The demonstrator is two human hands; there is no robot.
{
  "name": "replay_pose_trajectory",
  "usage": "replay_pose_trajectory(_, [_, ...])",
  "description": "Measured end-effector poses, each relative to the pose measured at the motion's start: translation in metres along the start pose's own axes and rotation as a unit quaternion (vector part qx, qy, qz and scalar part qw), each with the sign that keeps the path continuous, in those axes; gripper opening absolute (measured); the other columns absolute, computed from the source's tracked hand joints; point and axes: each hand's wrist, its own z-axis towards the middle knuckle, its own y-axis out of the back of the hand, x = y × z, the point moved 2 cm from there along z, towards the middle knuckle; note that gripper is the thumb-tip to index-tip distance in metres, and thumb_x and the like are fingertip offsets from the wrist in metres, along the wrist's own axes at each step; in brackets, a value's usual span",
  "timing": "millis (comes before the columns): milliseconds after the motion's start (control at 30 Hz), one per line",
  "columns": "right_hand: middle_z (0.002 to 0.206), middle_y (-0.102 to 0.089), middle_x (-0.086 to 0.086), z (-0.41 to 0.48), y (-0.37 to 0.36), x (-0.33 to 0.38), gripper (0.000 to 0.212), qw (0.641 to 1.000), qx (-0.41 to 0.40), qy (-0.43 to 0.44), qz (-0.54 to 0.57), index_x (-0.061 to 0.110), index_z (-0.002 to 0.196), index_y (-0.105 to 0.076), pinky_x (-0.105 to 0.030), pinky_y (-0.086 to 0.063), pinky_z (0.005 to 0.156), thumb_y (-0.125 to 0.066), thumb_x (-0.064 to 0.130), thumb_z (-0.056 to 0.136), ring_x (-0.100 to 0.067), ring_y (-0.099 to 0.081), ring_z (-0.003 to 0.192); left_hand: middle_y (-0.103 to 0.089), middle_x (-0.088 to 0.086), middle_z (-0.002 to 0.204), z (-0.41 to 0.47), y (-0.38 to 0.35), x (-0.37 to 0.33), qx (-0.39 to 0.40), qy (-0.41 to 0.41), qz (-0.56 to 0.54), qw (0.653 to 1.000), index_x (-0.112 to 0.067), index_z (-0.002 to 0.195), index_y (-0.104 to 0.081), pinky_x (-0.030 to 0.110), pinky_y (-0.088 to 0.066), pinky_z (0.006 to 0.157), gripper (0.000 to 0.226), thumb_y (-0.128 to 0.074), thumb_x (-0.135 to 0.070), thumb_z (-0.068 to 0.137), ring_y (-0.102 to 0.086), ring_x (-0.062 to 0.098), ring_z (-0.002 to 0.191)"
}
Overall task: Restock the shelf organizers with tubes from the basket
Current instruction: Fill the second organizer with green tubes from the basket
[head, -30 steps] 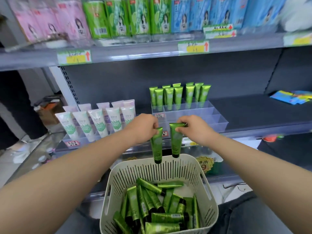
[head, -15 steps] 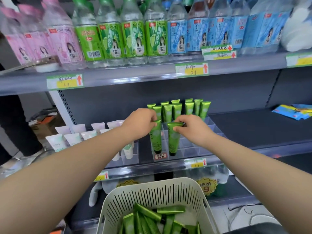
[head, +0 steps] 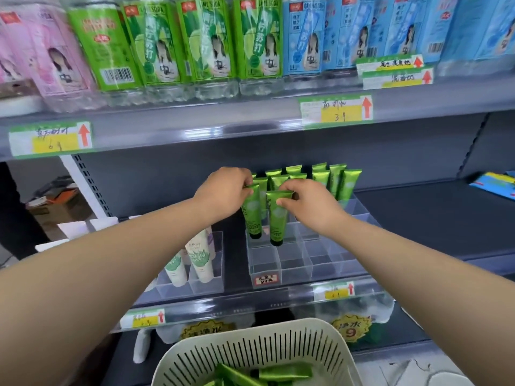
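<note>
My left hand [head: 224, 192] pinches the crimped top of a green tube [head: 253, 215] that hangs cap-down over the clear shelf organizer [head: 292, 263]. Beside it, my right hand [head: 309, 203] holds a second green tube [head: 277, 218] the same way, its black cap level with an organizer compartment. Several green tubes [head: 338, 179] stand upright in the organizer's back rows; its front compartments hold nothing. The white slotted basket [head: 250, 349] sits at the bottom of the view with more green tubes [head: 278, 374] lying in it.
A second clear organizer [head: 206, 280] to the left holds white tubes [head: 199, 260]. Drink bottles [head: 206, 43] line the shelf above, with price tags [head: 335, 111] on its edge. Blue packets [head: 496, 185] lie at the far right of the dark shelf.
Both hands have carried their tubes up from above the basket and forward over the organizer. The view has tilted up, so less of the basket shows.
</note>
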Motion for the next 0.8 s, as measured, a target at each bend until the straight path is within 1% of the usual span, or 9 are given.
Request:
replay_pose_trajectory(67, [0.107, -0.059, -0.001, 0.009, -0.004, -0.003, 0.032, 1.0, -0.007, 0.005, -0.006, 0.015, 0.121, -0.06, -0.021, -0.032, 0.069, -0.058, 0.027, 0.091, -0.012, -0.048, 0.08, -0.066, 0.008, 0.109, 0.008, -0.004, 0.005, 0.001, 0.002, -0.003, 1.0, -0.014, 0.109, -0.062, 0.033, -0.048, 0.081, 0.021, -0.057, -0.024, 0.092, -0.06, 0.028, 0.098])
replay_pose_trajectory(100, [0.1, -0.057, 0.001, 0.014, -0.006, -0.005, 0.031, 1.0, -0.009, 0.007, -0.004, 0.015, 0.12, -0.06, -0.02, -0.031, 0.069, -0.057, 0.027, 0.091, -0.012, -0.045, 0.08, -0.066, 0.009, 0.11, 0.012, -0.006, 0.007, 0.001, 0.001, -0.003, 1.0, -0.014, 0.111, -0.062, 0.033, -0.049, 0.082, 0.022, -0.056, -0.024, 0.092, -0.06, 0.028, 0.099])
replay_pose_trajectory(133, [0.092, -0.052, 0.003, 0.018, -0.008, -0.006, 0.031, 1.0, -0.013, 0.01, -0.003, 0.015, 0.12, -0.06, -0.02, -0.031, 0.068, -0.057, 0.027, 0.091, -0.011, -0.043, 0.078, -0.065, 0.009, 0.111, 0.016, -0.008, 0.008, 0.001, 0.0, -0.002, 1.0, -0.014, 0.111, -0.061, 0.034, -0.049, 0.083, 0.022, -0.056, -0.025, 0.093, -0.06, 0.029, 0.1])
replay_pose_trajectory(200, [0.088, -0.046, 0.008, 0.026, -0.011, -0.009, 0.031, 1.0, -0.018, 0.017, -0.003, 0.014, 0.12, -0.06, -0.022, -0.031, 0.063, -0.057, 0.026, 0.092, -0.01, -0.041, 0.07, -0.065, 0.009, 0.112, 0.024, -0.012, 0.013, -0.001, -0.001, 0.0, 1.0, -0.015, 0.112, -0.061, 0.033, -0.048, 0.082, 0.022, -0.055, -0.025, 0.093, -0.059, 0.029, 0.101])
replay_pose_trajectory(267, [0.092, -0.053, 0.002, 0.034, -0.015, -0.012, 0.032, 1.0, -0.02, 0.022, 0.002, 0.013, 0.12, -0.06, -0.021, -0.033, 0.065, -0.058, 0.025, 0.091, -0.009, -0.043, 0.075, -0.064, 0.009, 0.113, 0.032, -0.016, 0.018, -0.003, -0.001, -0.003, 1.0, -0.014, 0.112, -0.061, 0.032, -0.045, 0.082, 0.022, -0.055, -0.024, 0.093, -0.058, 0.028, 0.103])
replay_pose_trajectory(333, [0.107, -0.062, -0.004, 0.042, -0.018, -0.015, 0.031, 0.999, -0.023, 0.025, 0.011, 0.013, 0.12, -0.061, -0.019, -0.032, 0.073, -0.058, 0.024, 0.091, -0.009, -0.045, 0.086, -0.065, 0.01, 0.112, 0.039, -0.021, 0.023, -0.004, 0.001, -0.005, 1.0, -0.014, 0.11, -0.061, 0.032, -0.045, 0.082, 0.021, -0.056, -0.023, 0.092, -0.058, 0.029, 0.102])
replay_pose_trajectory(400, [0.112, -0.063, -0.003, 0.049, -0.022, -0.018, 0.03, 0.999, -0.026, 0.027, 0.014, 0.013, 0.119, -0.061, -0.017, -0.031, 0.073, -0.058, 0.023, 0.091, -0.008, -0.046, 0.089, -0.065, 0.009, 0.11, 0.046, -0.027, 0.029, -0.003, 0.004, -0.008, 1.0, -0.015, 0.107, -0.062, 0.033, -0.047, 0.082, 0.019, -0.056, -0.024, 0.092, -0.059, 0.029, 0.101])
replay_pose_trajectory(633, [0.071, -0.045, 0.016, 0.069, -0.038, -0.033, 0.026, 0.999, -0.036, 0.026, 0.031, 0.012, 0.115, -0.062, -0.015, -0.028, 0.053, -0.059, 0.021, 0.09, 0.0, -0.042, 0.06, -0.065, 0.009, 0.105, 0.064, -0.05, 0.042, 0.013, 0.013, -0.012, 1.0, -0.016, 0.102, -0.061, 0.029, -0.045, 0.073, 0.015, -0.056, -0.025, 0.091, -0.06, 0.029, 0.091])
replay_pose_trajectory(800, [0.064, -0.046, 0.02, 0.082, -0.043, -0.035, 0.017, 0.998, -0.042, 0.034, 0.037, 0.012, 0.105, -0.065, -0.013, -0.031, 0.051, -0.061, 0.018, 0.089, 0.001, -0.046, 0.057, -0.065, 0.011, 0.105, 0.073, -0.061, 0.044, 0.025, 0.006, -0.005, 1.0, -0.014, 0.101, -0.061, 0.033, -0.049, 0.076, 0.015, -0.057, -0.024, 0.09, -0.061, 0.031, 0.093])
